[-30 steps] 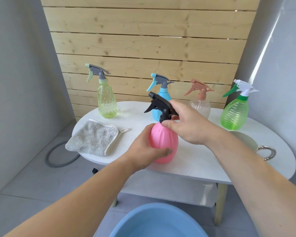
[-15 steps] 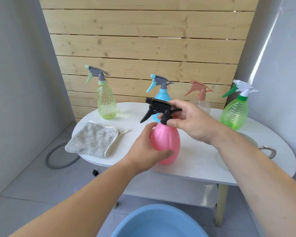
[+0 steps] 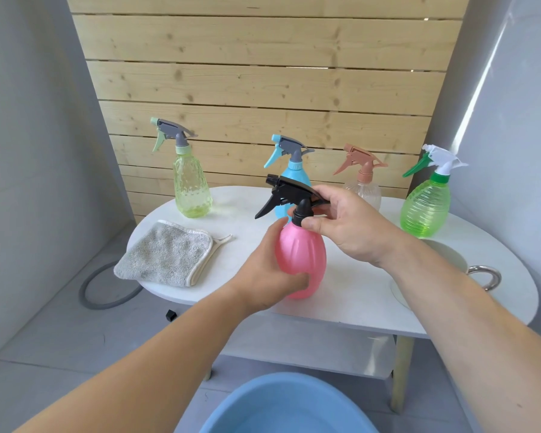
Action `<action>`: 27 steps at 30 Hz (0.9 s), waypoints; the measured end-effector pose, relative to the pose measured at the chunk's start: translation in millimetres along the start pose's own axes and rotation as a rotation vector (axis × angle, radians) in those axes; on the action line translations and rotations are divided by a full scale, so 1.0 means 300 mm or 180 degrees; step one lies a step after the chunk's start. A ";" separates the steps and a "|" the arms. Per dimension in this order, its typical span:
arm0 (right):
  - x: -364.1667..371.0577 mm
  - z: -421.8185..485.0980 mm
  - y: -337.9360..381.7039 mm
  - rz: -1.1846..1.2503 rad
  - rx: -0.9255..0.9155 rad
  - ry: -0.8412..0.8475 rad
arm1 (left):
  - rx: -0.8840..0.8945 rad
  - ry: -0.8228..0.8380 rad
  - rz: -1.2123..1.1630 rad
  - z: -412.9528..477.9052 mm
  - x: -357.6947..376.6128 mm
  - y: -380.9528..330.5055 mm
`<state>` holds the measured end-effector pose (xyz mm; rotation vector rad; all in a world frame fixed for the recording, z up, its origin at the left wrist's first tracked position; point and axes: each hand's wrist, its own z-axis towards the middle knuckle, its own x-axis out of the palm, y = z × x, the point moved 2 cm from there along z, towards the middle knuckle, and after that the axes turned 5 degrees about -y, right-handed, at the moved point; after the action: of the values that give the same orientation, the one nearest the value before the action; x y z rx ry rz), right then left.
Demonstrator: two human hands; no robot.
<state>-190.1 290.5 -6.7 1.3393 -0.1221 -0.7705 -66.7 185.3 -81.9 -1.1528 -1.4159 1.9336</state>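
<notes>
A pink spray bottle (image 3: 303, 254) with a black trigger head (image 3: 289, 193) stands near the front of the white oval table (image 3: 356, 301). My left hand (image 3: 267, 273) grips the pink body from the left side. My right hand (image 3: 347, 223) pinches the black collar at the neck between thumb and fingers. The nozzle points left.
Behind stand a yellow-green bottle (image 3: 191, 185), a blue bottle (image 3: 294, 173), a clear bottle with a brown head (image 3: 364, 182) and a green bottle (image 3: 425, 207). A grey cloth (image 3: 166, 260) lies at the left. A metal pot handle (image 3: 487, 276) shows at the right; a blue basin (image 3: 288, 404) sits below.
The black trigger head has turned under my right hand, its nozzle swinging further left. My left hand keeps its hold on the pink body.
</notes>
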 end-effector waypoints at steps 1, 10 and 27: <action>0.001 0.000 0.000 -0.0014 0.0001 -0.0001 | 0.0008 -0.0077 -0.0009 -0.001 -0.007 -0.002; -0.001 0.002 -0.008 -0.0211 -0.0104 -0.0056 | -0.0038 -0.0266 0.0152 -0.001 0.002 -0.017; 0.002 0.001 -0.014 -0.0177 -0.0119 -0.0071 | 0.0060 -0.0278 0.0367 -0.024 0.006 -0.027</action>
<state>-191.6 289.6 -10.6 1.3035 -0.0883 -0.8311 -62.4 193.4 -75.9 -1.1776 -1.3999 2.0957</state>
